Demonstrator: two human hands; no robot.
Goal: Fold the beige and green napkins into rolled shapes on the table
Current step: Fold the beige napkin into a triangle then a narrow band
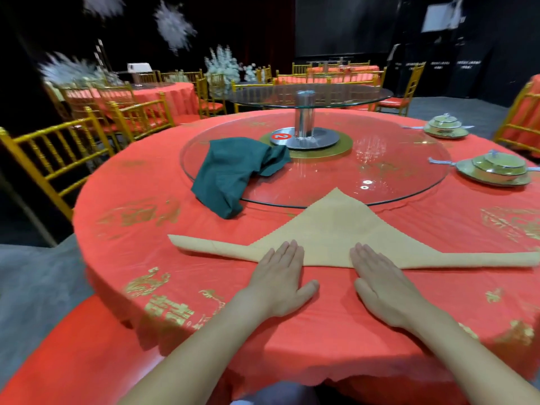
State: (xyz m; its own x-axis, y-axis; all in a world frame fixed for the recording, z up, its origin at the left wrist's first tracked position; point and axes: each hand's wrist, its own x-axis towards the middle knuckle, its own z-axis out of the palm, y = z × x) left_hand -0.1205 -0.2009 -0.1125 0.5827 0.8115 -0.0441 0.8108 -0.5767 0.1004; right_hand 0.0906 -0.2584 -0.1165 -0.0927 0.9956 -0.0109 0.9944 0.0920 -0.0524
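Note:
The beige napkin (336,226) lies as a wide triangle on the red tablecloth (140,229), its near edge rolled into a long band from far left to far right. My left hand (280,276) and my right hand (380,282) rest flat, palms down, fingers together, with the fingertips on that rolled near edge. The green napkin (230,171) lies crumpled to the far left, partly on the glass turntable (380,159) and partly on the cloth.
A raised glass tier on a chrome post (304,118) stands at the table's centre. Two stacks of dishes (493,171) (445,127) sit at the right. Gold chairs (55,153) ring the table on the left; a red seat (73,355) is near left.

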